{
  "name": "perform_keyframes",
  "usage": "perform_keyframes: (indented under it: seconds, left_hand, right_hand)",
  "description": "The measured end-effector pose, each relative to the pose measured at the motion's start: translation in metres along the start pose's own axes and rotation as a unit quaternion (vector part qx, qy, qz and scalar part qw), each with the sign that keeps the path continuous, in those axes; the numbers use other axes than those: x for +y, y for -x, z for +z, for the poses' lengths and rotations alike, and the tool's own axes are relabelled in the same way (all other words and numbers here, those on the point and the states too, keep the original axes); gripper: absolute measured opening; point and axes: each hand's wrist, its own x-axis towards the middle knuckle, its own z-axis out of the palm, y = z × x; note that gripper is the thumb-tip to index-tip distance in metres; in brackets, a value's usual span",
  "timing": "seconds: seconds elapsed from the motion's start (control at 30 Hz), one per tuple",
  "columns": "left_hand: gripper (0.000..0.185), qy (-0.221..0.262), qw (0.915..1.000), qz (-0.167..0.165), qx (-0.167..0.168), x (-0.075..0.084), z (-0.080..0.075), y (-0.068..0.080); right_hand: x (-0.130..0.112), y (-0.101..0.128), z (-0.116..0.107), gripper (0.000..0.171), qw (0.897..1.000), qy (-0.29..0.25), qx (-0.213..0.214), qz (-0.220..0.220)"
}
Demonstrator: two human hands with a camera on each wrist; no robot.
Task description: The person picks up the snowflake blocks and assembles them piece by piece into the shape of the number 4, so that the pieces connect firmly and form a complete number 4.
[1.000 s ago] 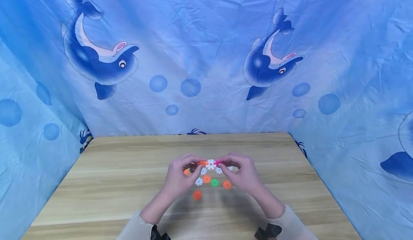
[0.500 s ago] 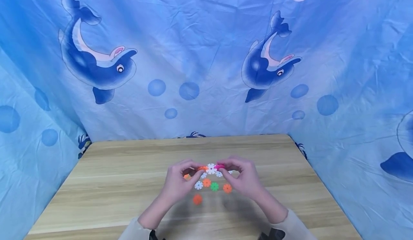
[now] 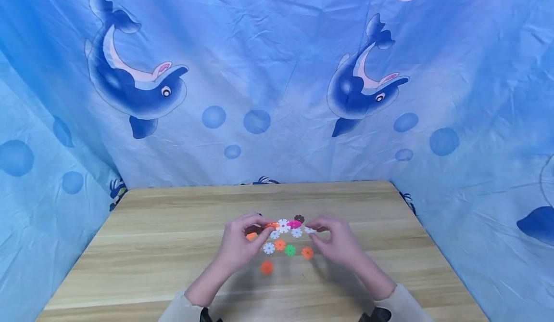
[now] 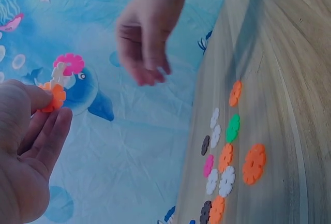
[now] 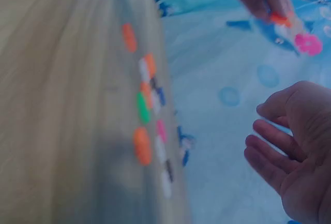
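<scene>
My left hand (image 3: 242, 240) pinches an orange notched plastic disc (image 4: 55, 99) between thumb and fingers, held up over the table. A white disc (image 3: 283, 225) is slotted into it, and a pink disc (image 4: 70, 63) joins the white one's other side, so the three make a short chain of interlocking snowflake discs. Apart from the chain, to its right, is my right hand (image 3: 336, 239). Its fingers (image 5: 279, 136) are loosely bent with nothing between them, as the right wrist view shows. In the head view its fingertips overlap a white disc (image 3: 309, 230) that lies on the table.
Several loose discs lie on the wooden table (image 3: 151, 250) below the hands, among them a green disc (image 3: 290, 250), an orange disc (image 3: 307, 252) and a nearer red-orange disc (image 3: 267, 267). A blue dolphin-print cloth (image 3: 277, 81) hangs behind and at both sides.
My right hand has let go of the pink disc and moved to the right. The left hand keeps its hold on the orange disc. The head view has shifted slightly.
</scene>
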Motion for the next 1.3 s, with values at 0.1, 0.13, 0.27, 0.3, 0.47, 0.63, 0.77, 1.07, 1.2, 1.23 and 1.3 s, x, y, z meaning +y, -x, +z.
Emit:
perform_keyframes:
  seconds: [0.1, 0.13, 0.27, 0.3, 0.47, 0.63, 0.77, 1.07, 1.2, 1.23, 1.3]
  left_hand:
    - [0.015, 0.001, 1.0000, 0.001, 0.001, -0.002, 0.000, 0.000]
    - [0.015, 0.001, 1.0000, 0.001, 0.001, -0.003, 0.000, 0.001]
    - [0.017, 0.004, 1.0000, -0.002, 0.000, -0.004, -0.001, 0.001]
    - [0.018, 0.004, 1.0000, -0.005, 0.000, -0.004, -0.002, 0.001]
    - [0.017, 0.001, 0.9999, -0.010, -0.005, -0.003, -0.003, 0.001]
    - [0.016, 0.002, 0.9999, -0.014, -0.007, 0.000, -0.004, 0.001]
    - [0.015, 0.002, 0.9997, -0.021, -0.012, 0.001, -0.005, 0.001]
    - [0.015, -0.003, 0.9993, -0.037, -0.010, 0.000, -0.008, 0.001]
    - [0.012, -0.002, 0.9994, -0.030, -0.017, 0.000, -0.007, 0.001]
    - [0.011, -0.002, 0.9994, -0.029, -0.017, 0.000, -0.007, 0.000]
    - [0.011, -0.001, 0.9994, -0.028, -0.018, 0.001, -0.006, 0.000]
  right_hand:
    - [0.010, 0.004, 0.004, 0.022, 0.999, 0.024, -0.025, 0.028]
    - [0.013, 0.005, 0.006, 0.022, 0.998, 0.025, -0.033, 0.039]
    - [0.024, 0.009, 0.014, 0.022, 0.995, 0.029, -0.059, 0.076]
    - [0.026, 0.009, 0.016, 0.022, 0.994, 0.032, -0.064, 0.078]
    - [0.036, 0.011, 0.027, 0.022, 0.992, 0.059, -0.084, 0.079]
    - [0.038, 0.011, 0.034, 0.022, 0.990, 0.078, -0.103, 0.056]
    - [0.040, 0.013, 0.038, 0.021, 0.986, 0.111, -0.119, 0.035]
    - [0.040, 0.013, 0.045, 0.028, 0.980, 0.138, -0.143, 0.029]
    - [0.037, 0.014, 0.046, 0.031, 0.978, 0.146, -0.143, 0.042]
    - [0.037, 0.014, 0.046, 0.031, 0.978, 0.148, -0.141, 0.044]
    - [0.036, 0.015, 0.047, 0.031, 0.977, 0.153, -0.138, 0.048]
